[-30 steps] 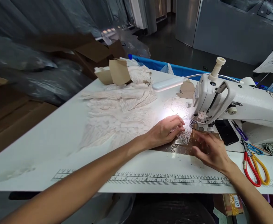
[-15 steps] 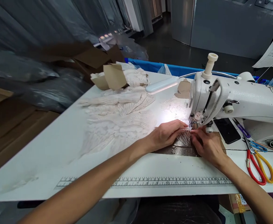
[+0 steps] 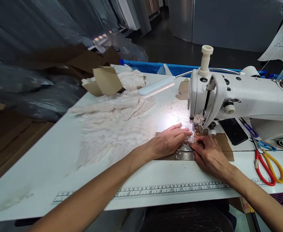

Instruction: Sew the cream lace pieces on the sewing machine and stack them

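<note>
A piece of white lace (image 3: 191, 137) lies under the needle area of the white sewing machine (image 3: 233, 96). My left hand (image 3: 169, 141) rests on the lace's left side, fingers stretched out and fairly flat. On the other side, my right hand (image 3: 207, 153) pinches the lace's near edge between thumb and fingers, just in front of the presser foot (image 3: 194, 126). Brown, tape-covered card (image 3: 218, 141) lies beneath both hands. The lit lamp (image 3: 157, 86) shines on the spot. Parts of the lace are hidden by my fingers.
Heaped white lace pieces (image 3: 117, 125) spread over the table's left. Right of the machine's needle lie a black phone (image 3: 233, 131) and red-and-yellow-handled scissors (image 3: 264, 167). A printed ruler (image 3: 165, 190) runs along the front edge. Cardboard boxes (image 3: 18, 138) stand at the left.
My left hand's fingers have flattened onto the lace, where they were pinching before. My right hand has drawn slightly toward me. The lace has turned under the needle, and the whole view has shifted.
</note>
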The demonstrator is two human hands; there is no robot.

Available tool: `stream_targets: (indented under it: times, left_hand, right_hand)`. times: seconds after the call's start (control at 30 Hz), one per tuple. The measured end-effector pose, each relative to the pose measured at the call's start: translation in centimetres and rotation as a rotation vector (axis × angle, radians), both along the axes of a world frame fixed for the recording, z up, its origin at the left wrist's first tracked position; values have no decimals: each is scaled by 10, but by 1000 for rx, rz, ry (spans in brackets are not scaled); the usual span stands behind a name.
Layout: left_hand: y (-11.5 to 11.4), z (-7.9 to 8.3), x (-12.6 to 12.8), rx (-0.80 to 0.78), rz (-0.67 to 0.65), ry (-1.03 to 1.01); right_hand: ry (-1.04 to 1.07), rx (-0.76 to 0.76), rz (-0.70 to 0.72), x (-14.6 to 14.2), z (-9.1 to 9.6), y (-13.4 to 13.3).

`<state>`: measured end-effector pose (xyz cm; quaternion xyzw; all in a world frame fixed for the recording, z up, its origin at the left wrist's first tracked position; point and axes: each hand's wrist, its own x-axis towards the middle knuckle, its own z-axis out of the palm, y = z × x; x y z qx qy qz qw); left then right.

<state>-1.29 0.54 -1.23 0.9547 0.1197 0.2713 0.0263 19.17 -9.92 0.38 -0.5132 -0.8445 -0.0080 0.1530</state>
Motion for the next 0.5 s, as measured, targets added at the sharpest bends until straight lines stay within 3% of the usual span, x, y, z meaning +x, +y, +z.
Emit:
stream_targets:
  times: [0.3, 0.5]
  left_hand:
    - [-5, 14, 7, 25, -115, -97]
    - [-7, 15, 6, 69, -110, -60]
  right_hand:
    - [27, -85, 52, 2, 8, -5]
    - [152, -307, 166, 17, 23, 19]
